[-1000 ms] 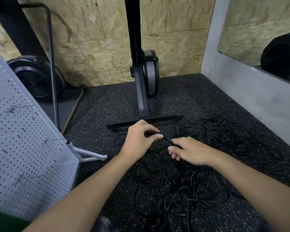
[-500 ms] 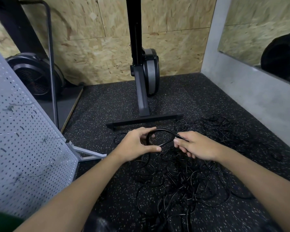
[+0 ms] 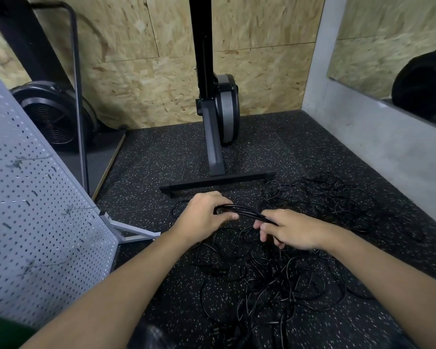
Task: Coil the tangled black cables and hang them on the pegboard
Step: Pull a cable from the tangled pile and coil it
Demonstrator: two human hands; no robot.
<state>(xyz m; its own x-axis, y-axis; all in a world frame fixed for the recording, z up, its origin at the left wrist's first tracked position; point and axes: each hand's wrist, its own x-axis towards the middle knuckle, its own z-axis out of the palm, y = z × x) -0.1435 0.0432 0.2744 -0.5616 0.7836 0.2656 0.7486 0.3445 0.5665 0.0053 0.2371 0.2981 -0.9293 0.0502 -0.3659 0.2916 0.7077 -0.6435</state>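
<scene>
The left hand curls round one end of a small coil, and the right hand pinches its strands at the other end. The coil looks light, thin and limp, probably springy, so it is best gripped where the loops bunch. The other cables lie tangled on the floor, near and right. The pegboard leans at left. No container shows.

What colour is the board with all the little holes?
Light grey; the pegboard shows best in the head view.
</scene>
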